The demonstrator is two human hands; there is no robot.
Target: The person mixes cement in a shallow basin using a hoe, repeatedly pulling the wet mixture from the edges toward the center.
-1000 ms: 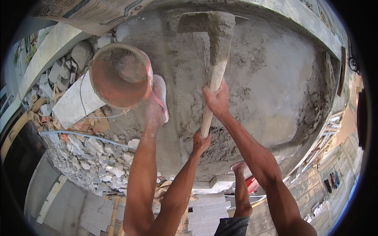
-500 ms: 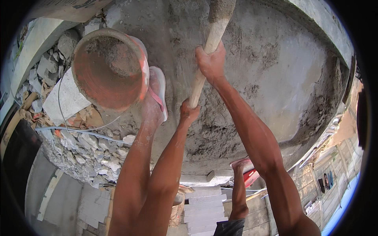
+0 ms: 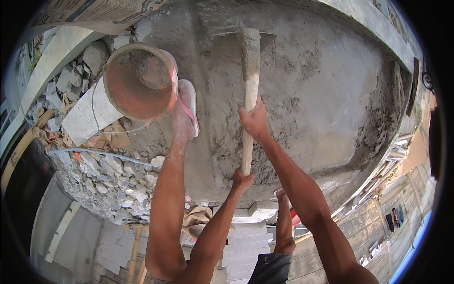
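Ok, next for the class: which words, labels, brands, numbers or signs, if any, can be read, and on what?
Brown paper sack, top left: dark print, partly cut off; the fine lines are too small to read, and I copy none of it.
Hoe: no lettering visible.
Bucket: no lettering visible.

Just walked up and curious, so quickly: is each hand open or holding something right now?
Left hand: closed around the lower end of the hoe's handle.
Right hand: closed around the same handle, farther up.
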